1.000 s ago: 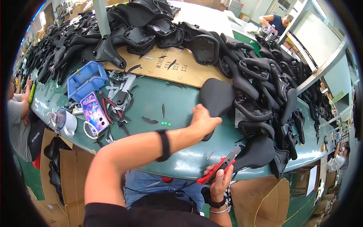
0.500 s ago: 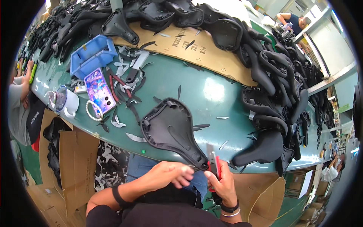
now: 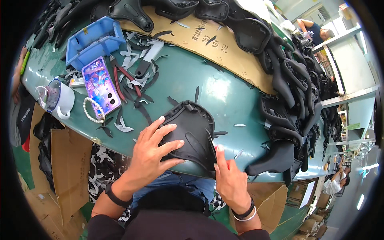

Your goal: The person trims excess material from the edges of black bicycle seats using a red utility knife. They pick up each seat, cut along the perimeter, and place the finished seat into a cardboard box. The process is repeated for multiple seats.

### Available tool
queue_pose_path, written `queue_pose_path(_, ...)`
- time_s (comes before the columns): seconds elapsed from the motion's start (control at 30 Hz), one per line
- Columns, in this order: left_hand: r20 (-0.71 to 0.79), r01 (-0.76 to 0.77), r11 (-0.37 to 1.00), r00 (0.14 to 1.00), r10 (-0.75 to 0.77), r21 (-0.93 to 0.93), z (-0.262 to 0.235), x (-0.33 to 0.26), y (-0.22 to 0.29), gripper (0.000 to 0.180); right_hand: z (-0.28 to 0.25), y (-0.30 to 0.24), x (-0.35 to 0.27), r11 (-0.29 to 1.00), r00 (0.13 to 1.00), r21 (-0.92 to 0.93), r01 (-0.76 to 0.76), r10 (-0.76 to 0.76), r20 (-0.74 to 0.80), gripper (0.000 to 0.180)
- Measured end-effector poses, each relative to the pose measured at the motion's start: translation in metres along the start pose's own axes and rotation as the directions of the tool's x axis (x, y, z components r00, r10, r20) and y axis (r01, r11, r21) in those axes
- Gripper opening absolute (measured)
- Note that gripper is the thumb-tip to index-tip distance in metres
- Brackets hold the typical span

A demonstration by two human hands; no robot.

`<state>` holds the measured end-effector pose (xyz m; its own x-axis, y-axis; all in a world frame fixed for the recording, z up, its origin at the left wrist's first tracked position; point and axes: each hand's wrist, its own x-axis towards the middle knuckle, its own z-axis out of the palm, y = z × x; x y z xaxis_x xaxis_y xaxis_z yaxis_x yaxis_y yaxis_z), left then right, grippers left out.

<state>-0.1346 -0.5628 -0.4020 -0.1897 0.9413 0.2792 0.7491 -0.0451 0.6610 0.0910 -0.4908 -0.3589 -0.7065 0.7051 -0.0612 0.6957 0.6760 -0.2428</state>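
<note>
A black bicycle saddle (image 3: 188, 126) lies underside up at the table's near edge, its wide end pointing away from me. My left hand (image 3: 150, 150) rests on the saddle's left side with fingers spread, the tips over its inner face. In my right hand (image 3: 232, 180) is a red-handled knife (image 3: 219, 148), mostly hidden by the fingers. Its thin blade (image 3: 211, 140) stands along the saddle's right rim, and I cannot tell whether it has entered the material. The saddle's narrow nose is partly behind the right hand.
Black saddles (image 3: 276, 148) are heaped along the right and far sides, some on a cardboard sheet (image 3: 224, 48). At left are a blue bin (image 3: 94, 42), a phone (image 3: 102, 86), red-handled pliers (image 3: 116, 78), another knife (image 3: 150, 60), a white mug (image 3: 64, 98) and black scraps.
My left hand has moved up and forward onto the saddle, fingers spreading. The right hand has brought the knife from the nose to the right rim. The view has shifted slightly.
</note>
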Motion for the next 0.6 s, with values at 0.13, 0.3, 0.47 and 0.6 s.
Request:
queue_pose_path(0.13,0.003,-0.009,1.000,1.000,0.009,-0.027,0.000,0.002,-0.001,0.043,-0.013,0.003,-0.045,0.998,0.984,-0.018,-0.053,0.055,0.169,0.062)
queue_pose_path(0.3,-0.001,-0.025,0.997,1.000,0.025,-0.074,-0.001,-0.001,-0.009,0.057,-0.041,0.029,-0.046,0.980,0.989,0.200,0.013,-0.041,0.139,0.059)
queue_pose_path(0.47,-0.045,-0.037,0.990,0.998,0.032,-0.137,0.000,0.000,-0.015,0.067,-0.017,0.021,0.001,0.906,0.966,0.344,0.247,-0.257,-0.018,0.062)
queue_pose_path(0.6,-0.003,-0.023,0.991,1.000,0.023,-0.133,-0.002,0.002,-0.014,0.065,-0.012,0.022,0.011,0.935,0.920,0.180,0.305,-0.338,0.197,0.067)
